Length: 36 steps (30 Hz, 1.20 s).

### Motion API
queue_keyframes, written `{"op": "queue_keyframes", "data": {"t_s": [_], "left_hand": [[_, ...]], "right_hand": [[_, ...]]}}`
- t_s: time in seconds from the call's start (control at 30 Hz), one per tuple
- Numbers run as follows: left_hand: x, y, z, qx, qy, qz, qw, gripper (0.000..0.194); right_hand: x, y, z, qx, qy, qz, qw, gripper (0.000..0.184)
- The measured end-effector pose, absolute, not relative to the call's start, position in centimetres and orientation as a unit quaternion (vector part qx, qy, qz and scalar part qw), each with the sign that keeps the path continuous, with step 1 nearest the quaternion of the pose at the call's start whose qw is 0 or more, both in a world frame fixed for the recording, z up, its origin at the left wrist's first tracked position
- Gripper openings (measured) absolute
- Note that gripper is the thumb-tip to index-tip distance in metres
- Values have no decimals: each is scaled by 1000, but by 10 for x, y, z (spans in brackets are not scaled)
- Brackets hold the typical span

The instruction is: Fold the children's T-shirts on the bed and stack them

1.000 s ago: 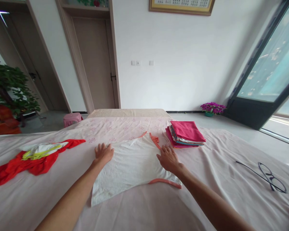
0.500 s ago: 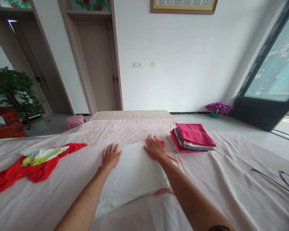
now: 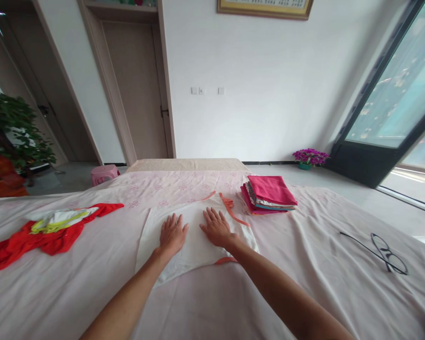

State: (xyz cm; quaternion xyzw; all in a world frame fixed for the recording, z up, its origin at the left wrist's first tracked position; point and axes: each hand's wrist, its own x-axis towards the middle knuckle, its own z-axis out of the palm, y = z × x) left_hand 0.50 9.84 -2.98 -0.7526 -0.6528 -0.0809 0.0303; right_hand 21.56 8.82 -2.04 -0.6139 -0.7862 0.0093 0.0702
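Observation:
A white garment with coral-orange trim lies spread on the pale pink bed sheet. My left hand rests flat on its left half, fingers spread. On the garment's right half, my right hand is also flat with the fingers apart. An orange bunched bit of trim shows just beyond my right hand. Right of the garment stands a stack of folded cloths, a crimson one on top. Over to the left lies a red garment with a white and yellow cloth on it.
Black-framed glasses lie on the sheet at the right. Past the bed are a pink stool, a green potted plant, a pot of purple flowers and a closed door.
Both hands have moved inward and nearer to me on the white garment. Its far edge and orange trim now show beyond the hands, and the garment lies spread out wider to the left.

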Motion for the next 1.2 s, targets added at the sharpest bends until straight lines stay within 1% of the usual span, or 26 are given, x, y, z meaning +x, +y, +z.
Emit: {"op": "queue_keyframes", "data": {"t_s": [0.1, 0.33, 0.43, 0.5, 0.63, 0.7, 0.8, 0.93, 1.07, 1.2], "left_hand": [[2, 81, -36, -769, -634, -78, 38, 64], [-41, 60, -40, -755, -649, -52, 79, 64], [-53, 54, -41, -755, -647, -53, 92, 63], [-57, 50, -39, -755, -649, -52, 83, 61], [-59, 32, -31, -739, -668, -60, 68, 57], [-57, 18, -28, -761, -638, -89, 71, 57], [-54, -4, -28, -823, -550, -132, 53, 59], [-57, -19, -35, -852, -508, -124, 32, 58], [-64, -20, -41, -855, -495, -148, 38, 56], [-65, -20, -42, -853, -493, -169, 34, 53]], "right_hand": [[235, 62, -20, -618, -784, 39, 52, 70], [328, 28, -13, -708, -705, -7, 49, 62], [349, 15, -11, -720, -693, 0, 40, 60], [356, 6, -7, -740, -671, 11, 36, 58], [361, -16, 5, -778, -623, 30, 74, 46], [357, -27, 10, -789, -605, 29, 102, 43], [345, -36, 12, -807, -575, 45, 127, 48], [332, -33, 11, -819, -557, 79, 111, 56], [330, -26, 11, -816, -558, 120, 94, 53], [329, -24, 12, -825, -538, 133, 113, 51]]}}
